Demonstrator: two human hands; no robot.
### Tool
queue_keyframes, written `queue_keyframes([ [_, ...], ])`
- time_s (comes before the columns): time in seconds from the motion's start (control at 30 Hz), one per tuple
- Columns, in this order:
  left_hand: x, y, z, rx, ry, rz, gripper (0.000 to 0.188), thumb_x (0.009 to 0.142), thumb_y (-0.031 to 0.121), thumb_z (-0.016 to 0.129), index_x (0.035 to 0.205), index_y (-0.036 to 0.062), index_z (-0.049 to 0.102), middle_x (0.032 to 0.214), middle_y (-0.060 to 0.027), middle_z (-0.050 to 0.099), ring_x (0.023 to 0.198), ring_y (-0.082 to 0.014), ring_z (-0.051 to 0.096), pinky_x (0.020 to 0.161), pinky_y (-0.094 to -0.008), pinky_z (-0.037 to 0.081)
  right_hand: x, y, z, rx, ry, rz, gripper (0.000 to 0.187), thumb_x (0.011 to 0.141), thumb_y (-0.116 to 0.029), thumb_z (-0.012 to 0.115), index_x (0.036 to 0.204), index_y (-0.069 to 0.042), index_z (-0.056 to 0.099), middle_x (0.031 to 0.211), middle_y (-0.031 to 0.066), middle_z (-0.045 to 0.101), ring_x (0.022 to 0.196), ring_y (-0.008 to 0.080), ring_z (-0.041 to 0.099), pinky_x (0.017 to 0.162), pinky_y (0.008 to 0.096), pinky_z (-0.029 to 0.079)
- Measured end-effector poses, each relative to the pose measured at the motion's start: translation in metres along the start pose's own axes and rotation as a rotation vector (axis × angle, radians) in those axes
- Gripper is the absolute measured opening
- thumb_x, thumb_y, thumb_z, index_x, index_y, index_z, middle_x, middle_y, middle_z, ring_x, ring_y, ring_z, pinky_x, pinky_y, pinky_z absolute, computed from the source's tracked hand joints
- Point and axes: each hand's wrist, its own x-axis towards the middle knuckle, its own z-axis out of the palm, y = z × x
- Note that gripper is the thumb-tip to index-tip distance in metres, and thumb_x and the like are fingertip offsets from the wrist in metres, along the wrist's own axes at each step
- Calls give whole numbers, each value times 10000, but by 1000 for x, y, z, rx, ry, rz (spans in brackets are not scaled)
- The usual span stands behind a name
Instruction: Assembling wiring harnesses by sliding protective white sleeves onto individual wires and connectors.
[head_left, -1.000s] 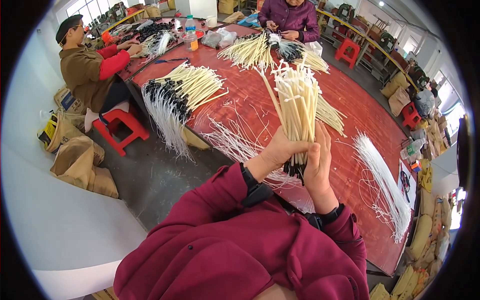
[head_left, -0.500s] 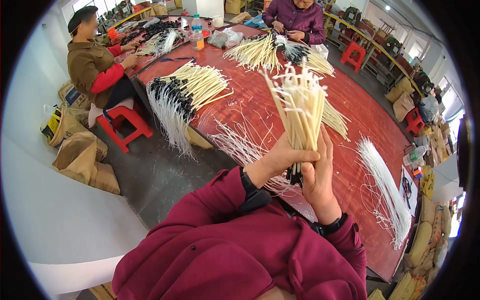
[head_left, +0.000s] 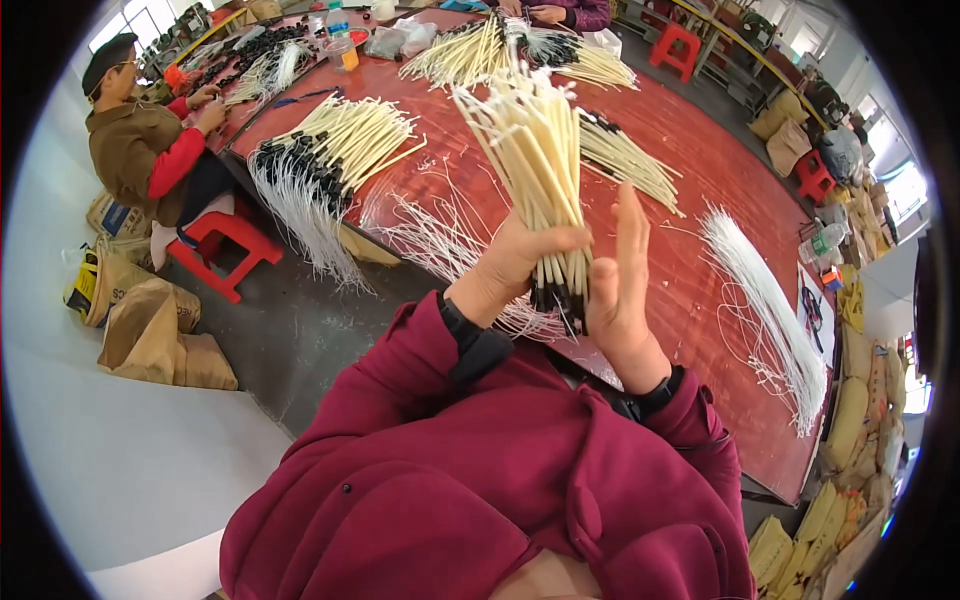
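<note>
At far L, shows co-worker in brown top w/ red sleeves, sitting on red plastic stool; nearer, shows brown sack on floor. On L part of red table, has pile of pale-yellow sticks w/ blk ends, then loose white strands nr table's near edge. In ctr, grips upright bundle of yellow sticks w/ L hand, wrapped round lower part, thumb across front; holds it up above table's near side, white tips up, blk ends down. Just R, holds R hand spread, fingers straight, thumb apart; can't tell re contact w/ blk ends. Farther back, shows smaller stick bunch lying flat. At R, has sheaf of white strands on table.
</note>
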Motion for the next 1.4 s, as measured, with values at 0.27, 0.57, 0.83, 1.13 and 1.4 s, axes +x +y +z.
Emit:
queue_keyframes([
  [0.27, -61, 77, -20, -137, 180, 192, 396, 851, 202, 740, 1163, 2, 601, 937, -85, 679, 887, -203, 673, 825, -334, 551, -17, 10, -2, 165, 22, 181, 836, 1064, -631, 266, 1499, 66, 423, 1488, 213, 479, 1284, 303, 491, 1124, 426, 356],
  [0.57, -242, 305, -79, 502, 580, 702, 369, 1037, 190, 516, 1322, -43, 494, 1178, -141, 635, 1154, -246, 603, 1021, -408, 505, -4, 6, 14, 371, -250, 387, 951, 1017, -742, 144, 1435, 10, 549, 1392, 127, 598, 1252, 236, 535, 1101, 389, 355],
  [0.83, -195, 429, -158, 1004, 927, 602, 356, 923, 235, 701, 1215, 33, 716, 1205, -152, 715, 1056, -249, 699, 936, -341, 546, -3, -4, 38, 463, -448, 387, 874, 1067, -648, 129, 1336, 17, 629, 1279, 107, 662, 1175, 209, 561, 1040, 364, 393],
  [1.13, -14, 397, -388, 1847, 719, 166, 505, 746, 351, 862, 1062, -26, 747, 951, -111, 767, 826, -180, 723, 758, -335, 557, -24, 43, 63, 445, -387, 643, 753, 1105, -541, 216, 1221, 30, 694, 1168, 135, 722, 1027, 206, 622, 984, 345, 443],
  [1.4, 111, 356, -449, 2289, 530, -274, 562, 628, 439, 840, 950, -15, 762, 955, -230, 745, 894, -356, 736, 818, -409, 571, -17, 86, 84, 428, -407, 804, 466, 1100, -346, 444, 1154, 27, 718, 1112, 93, 742, 1008, 156, 639, 940, 311, 482],
])
